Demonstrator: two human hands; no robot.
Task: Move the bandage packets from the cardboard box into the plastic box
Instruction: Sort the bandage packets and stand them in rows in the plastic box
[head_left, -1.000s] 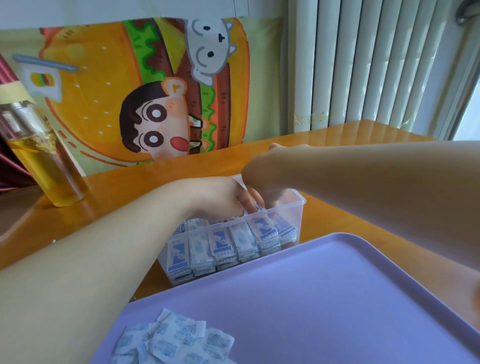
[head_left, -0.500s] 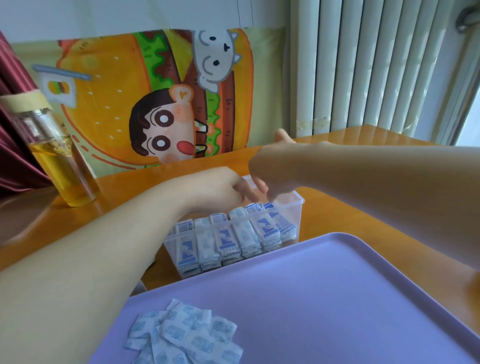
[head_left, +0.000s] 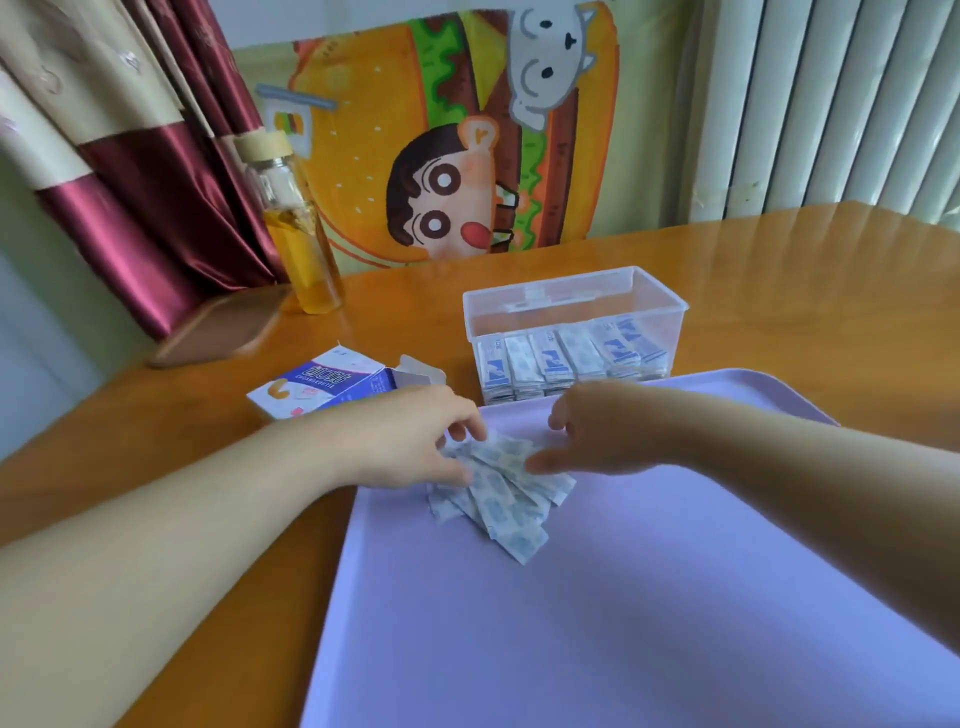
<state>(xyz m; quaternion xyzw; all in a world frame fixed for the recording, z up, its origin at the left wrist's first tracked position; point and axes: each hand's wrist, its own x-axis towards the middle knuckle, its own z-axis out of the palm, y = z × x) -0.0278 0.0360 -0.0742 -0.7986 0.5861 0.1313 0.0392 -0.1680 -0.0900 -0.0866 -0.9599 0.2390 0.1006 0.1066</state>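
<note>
cardboard box: white Chinese lettering, blurred, apparently 创口贴 | bandage packets: blue print, unreadable

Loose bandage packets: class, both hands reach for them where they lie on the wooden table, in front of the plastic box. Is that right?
No. The head view shows the loose bandage packets lying on the purple tray, not on the wooden table. The rest holds: the left hand and right hand reach for them, in front of the plastic box.
</note>
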